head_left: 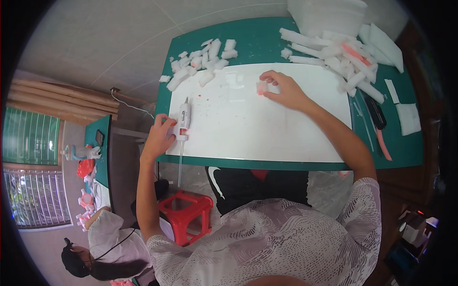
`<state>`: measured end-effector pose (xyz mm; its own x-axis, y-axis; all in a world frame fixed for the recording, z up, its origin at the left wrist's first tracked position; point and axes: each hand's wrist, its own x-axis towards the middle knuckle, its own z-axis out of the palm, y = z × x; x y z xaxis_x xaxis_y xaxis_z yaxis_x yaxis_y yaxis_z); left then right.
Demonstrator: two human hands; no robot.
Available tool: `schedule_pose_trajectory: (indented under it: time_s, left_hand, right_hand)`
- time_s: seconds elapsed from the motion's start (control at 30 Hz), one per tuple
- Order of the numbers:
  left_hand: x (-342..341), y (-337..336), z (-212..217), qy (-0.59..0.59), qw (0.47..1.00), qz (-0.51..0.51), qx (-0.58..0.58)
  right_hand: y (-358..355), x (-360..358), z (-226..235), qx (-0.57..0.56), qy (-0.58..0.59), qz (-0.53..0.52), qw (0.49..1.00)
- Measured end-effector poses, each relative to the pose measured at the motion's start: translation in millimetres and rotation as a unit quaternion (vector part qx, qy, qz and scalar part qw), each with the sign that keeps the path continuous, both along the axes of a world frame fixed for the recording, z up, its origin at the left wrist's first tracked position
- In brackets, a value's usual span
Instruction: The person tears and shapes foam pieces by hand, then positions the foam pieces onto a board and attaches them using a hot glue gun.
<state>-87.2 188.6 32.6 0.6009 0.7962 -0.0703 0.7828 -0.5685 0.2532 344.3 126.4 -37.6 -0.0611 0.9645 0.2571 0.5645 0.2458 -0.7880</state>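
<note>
On the left of the white board [224, 143], my left hand [160, 135] is curled at the handle of a white hot glue gun [185, 117]. Its nozzle points to the far side, and a long clear glue stick [180, 164] sticks out of its back past the near edge. My right hand [286, 91] pinches a small white foam piece [262, 87] with a pinkish-orange patch, over the board's far middle. Part of that piece is hidden by my fingers.
Small foam chunks [205, 59] are heaped at the far left of the green table [257, 35]. Foam strips [334, 52] pile up at the far right. A black-and-pink cutting tool [378, 119] lies at the right. Below stands a red stool [188, 212]; another person [109, 238] sits at the left.
</note>
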Motion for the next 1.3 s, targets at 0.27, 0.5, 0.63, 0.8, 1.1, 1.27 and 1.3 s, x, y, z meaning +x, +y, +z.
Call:
schedule_pose_trajectory:
  time_s: [0.27,0.5,0.63,0.8,1.1,1.27,1.3]
  left_hand:
    - [46.5,-17.8,9.3,-0.109,0.992,-0.038,0.059]
    - [136.2,-31.7,-5.5,-0.149,0.960,-0.218,0.098]
    - [158.6,-35.8,-22.0,-0.130,0.947,-0.243,0.163]
    - [163.9,-35.7,-39.3,-0.037,0.958,-0.230,0.166]
    - [167.8,-28.0,-43.1,-0.013,0.941,-0.271,0.204]
    - [165.9,-26.9,-48.3,-0.038,0.932,-0.276,0.232]
    - [166.0,-26.3,-48.8,-0.046,0.931,-0.273,0.236]
  right_hand:
    - [-1.3,14.5,1.3,0.000,0.174,-0.017,0.985]
    - [5.0,30.2,-6.8,0.035,0.262,-0.107,0.958]
    - [8.2,28.6,-10.7,0.021,0.266,-0.116,0.957]
    - [7.8,30.0,-8.4,0.005,0.267,-0.120,0.956]
    - [-1.9,19.4,-2.3,0.071,0.048,-0.077,0.993]
    - [-3.3,18.4,-7.6,0.081,-0.048,-0.012,0.995]
    - [-2.5,18.6,-7.2,0.077,-0.036,-0.010,0.996]
